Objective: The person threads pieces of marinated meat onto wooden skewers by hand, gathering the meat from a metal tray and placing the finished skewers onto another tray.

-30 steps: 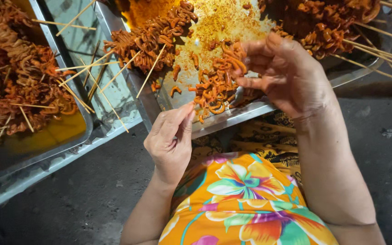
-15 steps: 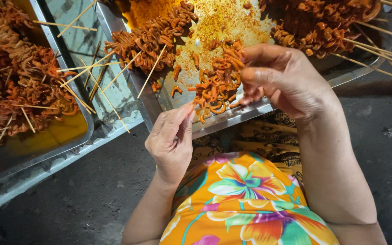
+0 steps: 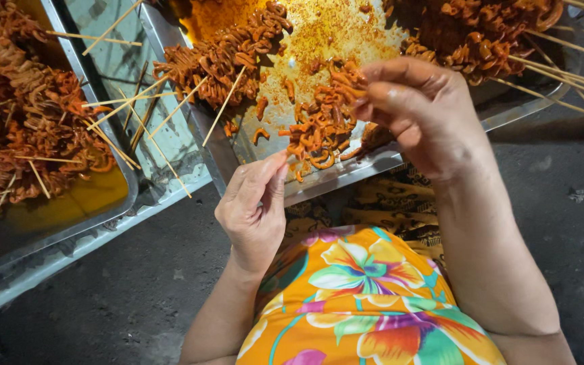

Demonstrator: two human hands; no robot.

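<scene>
Left hand [image 3: 255, 206]: just in front of the metal tray's [image 3: 346, 177] near rim, fingers pinched together; held item too small to tell.
Right hand [image 3: 417, 111]: over the tray, fingertips gripping a piece from the loose orange-red curls [image 3: 319, 125].
Skewered pile [image 3: 221, 57]: tray's far left.

We list the loose curled strips of marinated meat [image 3: 322, 125], orange-red with darker brown edges, on a dull silver metal tray [image 3: 346, 174] whose floor we record as smeared with mustard-yellow oil and red-brown spice flecks. We note pale tan bamboo skewers [image 3: 153, 125] running through the red-brown skewered bundles [image 3: 221, 57]. We enter a second grey steel tray [image 3: 69, 226] on the left, holding rust-orange skewered meat [image 3: 28, 128] above a pool of amber-yellow sauce [image 3: 92, 196]. We log a bright orange cloth [image 3: 366, 304] printed with large flowers in yellow, white, green, pink and purple. We record the ground as dark grey, speckled concrete [image 3: 136, 297].
</scene>
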